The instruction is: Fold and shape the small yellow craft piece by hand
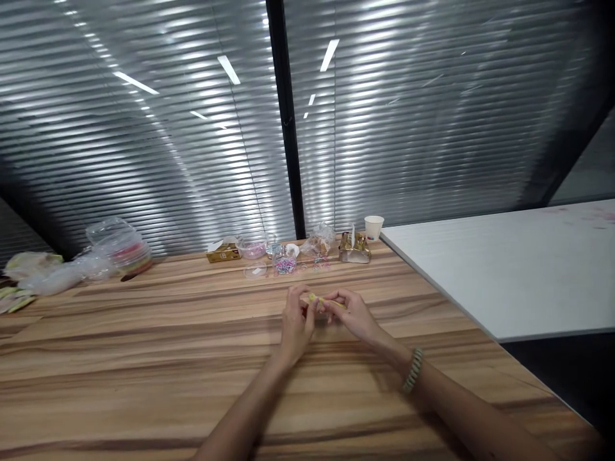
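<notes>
Above the wood-grain table [192,358], my two hands meet in the middle of the view. Between them is a small, thin yellow piece [314,298], too small to make out its kind. My left hand [298,323] is closed, thumb and fingertips pinching the left end of this piece. From the other side my right hand [353,315] pinches its right end, and a bit of yellow shows along the fingers. A green beaded bracelet [412,371] circles the right wrist. The inner fingers of both hands are partly hidden.
Along the back stand a gold tissue pack [354,248], a paper cup [373,227], a tub of pink bits [252,248], a clear box of coloured beads [285,264] and a gold box [223,251]. Stacked plastic containers [127,250] sit at left. A white table [509,269] adjoins at right.
</notes>
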`<control>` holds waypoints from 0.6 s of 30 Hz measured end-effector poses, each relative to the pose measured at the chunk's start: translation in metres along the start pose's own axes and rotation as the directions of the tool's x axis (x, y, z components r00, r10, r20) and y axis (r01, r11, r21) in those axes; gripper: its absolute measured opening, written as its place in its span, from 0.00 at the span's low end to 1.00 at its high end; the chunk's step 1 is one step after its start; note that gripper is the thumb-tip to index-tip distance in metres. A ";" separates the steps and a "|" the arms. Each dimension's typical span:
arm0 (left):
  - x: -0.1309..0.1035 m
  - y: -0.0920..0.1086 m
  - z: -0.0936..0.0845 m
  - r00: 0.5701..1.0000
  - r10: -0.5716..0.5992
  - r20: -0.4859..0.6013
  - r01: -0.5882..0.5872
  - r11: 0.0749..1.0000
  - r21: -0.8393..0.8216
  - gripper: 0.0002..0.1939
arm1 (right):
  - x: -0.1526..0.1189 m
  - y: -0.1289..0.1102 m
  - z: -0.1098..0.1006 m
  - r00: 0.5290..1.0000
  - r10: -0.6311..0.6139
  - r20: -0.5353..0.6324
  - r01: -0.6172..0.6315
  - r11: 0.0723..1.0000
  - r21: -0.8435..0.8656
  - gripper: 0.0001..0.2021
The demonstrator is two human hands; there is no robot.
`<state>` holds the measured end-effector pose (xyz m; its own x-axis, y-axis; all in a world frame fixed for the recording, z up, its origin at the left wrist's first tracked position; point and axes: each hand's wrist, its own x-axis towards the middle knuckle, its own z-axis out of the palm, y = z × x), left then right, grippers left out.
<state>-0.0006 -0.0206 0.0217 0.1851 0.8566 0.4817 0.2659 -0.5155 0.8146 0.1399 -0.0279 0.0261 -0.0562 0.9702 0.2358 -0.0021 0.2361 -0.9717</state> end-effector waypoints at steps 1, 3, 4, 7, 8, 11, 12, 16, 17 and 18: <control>0.000 -0.001 0.003 0.995 -0.092 -0.027 0.087 0.986 -0.141 0.12 | 0.000 0.000 0.002 0.999 0.047 0.004 -0.047 0.992 0.119 0.14; 0.002 -0.003 0.008 0.966 -0.252 -0.059 0.208 0.891 -0.403 0.14 | -0.002 -0.001 0.005 0.992 0.123 0.032 -0.127 0.944 0.305 0.17; 0.005 -0.006 0.010 0.949 -0.308 -0.070 0.234 0.834 -0.500 0.14 | -0.003 -0.001 0.006 0.987 0.146 0.062 -0.158 0.918 0.365 0.17; 0.015 -0.015 0.005 0.911 -0.400 -0.104 0.230 0.701 -0.675 0.15 | -0.006 0.001 0.009 0.970 0.147 0.193 -0.215 0.891 0.399 0.17; 0.018 -0.018 0.002 0.902 -0.416 -0.110 0.224 0.671 -0.707 0.15 | -0.006 0.002 0.010 0.965 0.137 0.223 -0.214 0.902 0.375 0.17; 0.025 -0.025 -0.011 0.907 -0.415 -0.069 0.246 0.657 -0.713 0.16 | -0.003 0.011 0.012 0.975 0.112 0.190 -0.158 0.955 0.252 0.17; 0.025 -0.026 -0.014 0.920 -0.392 -0.024 0.276 0.688 -0.671 0.17 | -0.001 0.015 0.012 0.982 0.109 0.151 -0.140 0.967 0.213 0.17; 0.015 -0.022 -0.010 0.926 -0.332 0.178 0.376 0.842 -0.386 0.17 | 0.003 0.029 0.007 0.990 0.078 0.117 -0.091 0.989 0.114 0.18; 0.011 -0.021 -0.007 0.921 -0.341 0.187 0.386 0.855 -0.346 0.17 | 0.004 0.031 0.005 0.989 0.070 0.127 -0.082 0.992 0.094 0.19; 0.007 -0.020 -0.005 0.915 -0.361 0.179 0.402 0.856 -0.326 0.17 | 0.005 0.034 0.002 0.989 0.070 0.128 -0.080 0.994 0.076 0.20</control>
<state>-0.0095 -0.0039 0.0107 0.2427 0.9661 0.0883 -0.0065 -0.0895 0.9960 0.1372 -0.0155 -0.0060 -0.1832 0.9693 0.1643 -0.0738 0.1531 -0.9855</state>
